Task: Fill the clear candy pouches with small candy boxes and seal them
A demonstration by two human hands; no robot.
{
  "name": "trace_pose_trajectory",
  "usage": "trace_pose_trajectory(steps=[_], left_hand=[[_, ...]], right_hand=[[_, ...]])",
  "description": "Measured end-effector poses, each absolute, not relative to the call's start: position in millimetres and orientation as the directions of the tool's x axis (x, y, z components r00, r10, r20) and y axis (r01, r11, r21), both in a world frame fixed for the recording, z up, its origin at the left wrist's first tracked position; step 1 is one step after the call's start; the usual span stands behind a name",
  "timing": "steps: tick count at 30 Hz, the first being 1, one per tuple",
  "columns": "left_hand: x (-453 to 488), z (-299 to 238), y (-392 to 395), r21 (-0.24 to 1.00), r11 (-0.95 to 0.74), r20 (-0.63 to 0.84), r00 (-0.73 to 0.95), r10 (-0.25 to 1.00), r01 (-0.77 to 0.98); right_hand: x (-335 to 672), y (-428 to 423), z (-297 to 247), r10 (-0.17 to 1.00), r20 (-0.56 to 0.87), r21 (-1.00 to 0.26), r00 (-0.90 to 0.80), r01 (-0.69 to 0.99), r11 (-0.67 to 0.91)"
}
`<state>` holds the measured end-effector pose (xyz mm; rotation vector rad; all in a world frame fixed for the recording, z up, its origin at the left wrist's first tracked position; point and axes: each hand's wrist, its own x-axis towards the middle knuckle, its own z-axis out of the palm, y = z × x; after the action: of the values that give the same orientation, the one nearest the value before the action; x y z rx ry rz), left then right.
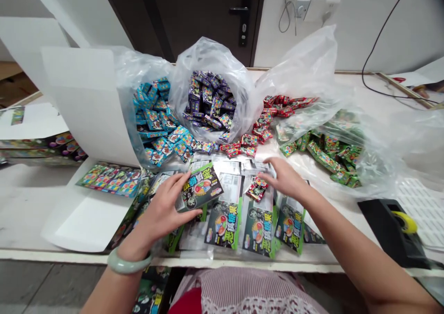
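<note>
My left hand point(163, 212), with a pale green bangle at the wrist, grips a black printed pouch point(203, 189) with a green edge, tilted above other pouches. Its thumb is along the lower edge and the fingers along the upper left. My right hand point(286, 177) reaches in from the right, thumb and forefinger apart. Its thumb tip is at the upper edge of a small red candy packet point(257, 188), which lies over the clear part of a flat pouch point(260, 226). More such pouches overlap around it, including one more pouch point(224, 224) to the left.
Clear bags along the back hold blue packets point(154, 120), purple packets point(208, 99), red packets point(265, 120) and green packets point(333, 152). An open white carton point(93, 96) with a filled tray stands left. A black tape dispenser point(390, 230) and a label sheet point(421, 212) are right.
</note>
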<state>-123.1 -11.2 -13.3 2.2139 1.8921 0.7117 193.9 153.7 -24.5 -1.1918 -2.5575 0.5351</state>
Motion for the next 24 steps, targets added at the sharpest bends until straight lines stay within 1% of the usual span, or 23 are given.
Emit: trace_pose_trajectory(steps=[2,3,4,6,8,10,12,14,16,19,24], left_hand=[[-124.0,-15.4,-12.4,0.395,-0.206,0.251,0.110,0.962,0.895],[-123.7,-16.4,-12.4,0.392,-0.216,0.247,0.124,0.961,0.894],[-122.8,-17.1,-12.1,0.389,-0.228,0.241,0.140,0.960,0.893],[-119.8,-17.5,-10.7,0.383,-0.248,0.225,0.171,0.959,0.890],[-116.2,-16.2,-9.1,0.375,-0.267,0.217,0.196,0.956,0.887],[-112.9,-13.4,-8.1,0.378,-0.292,0.212,0.225,0.951,0.878],[-110.2,-10.4,-8.0,0.395,-0.312,0.210,0.246,0.946,0.864],[-108.5,-8.6,-8.8,0.405,-0.323,0.218,0.253,0.943,0.855],[-108.2,-8.5,-10.2,0.401,-0.329,0.227,0.255,0.940,0.855],[-109.5,-10.5,-13.2,0.411,-0.323,0.225,0.249,0.942,0.852],[-110.0,-11.9,-17.8,0.452,-0.294,0.201,0.225,0.953,0.842]], right_hand=[[199.0,131.6,-34.3,0.776,0.046,-0.398,-0.629,0.701,0.592],[200.9,122.7,-37.1,0.773,0.050,-0.388,-0.633,0.700,0.599],[202.0,115.9,-37.2,0.776,0.081,-0.393,-0.626,0.695,0.602],[201.9,109.3,-28.6,0.775,0.194,-0.449,-0.601,0.648,0.615],[198.5,109.3,-9.9,0.716,0.321,-0.486,-0.620,0.540,0.687],[191.8,111.1,12.3,0.603,0.380,-0.441,-0.701,0.436,0.785],[182.5,111.1,30.7,0.505,0.338,-0.353,-0.794,0.390,0.850],[173.1,109.5,41.7,0.450,0.241,-0.282,-0.860,0.382,0.880],[166.2,108.2,46.5,0.403,0.159,-0.242,-0.901,0.360,0.901],[163.1,108.8,47.9,0.336,0.116,-0.248,-0.935,0.301,0.921],[166.4,110.8,48.8,0.345,0.122,-0.327,-0.931,0.291,0.899]])
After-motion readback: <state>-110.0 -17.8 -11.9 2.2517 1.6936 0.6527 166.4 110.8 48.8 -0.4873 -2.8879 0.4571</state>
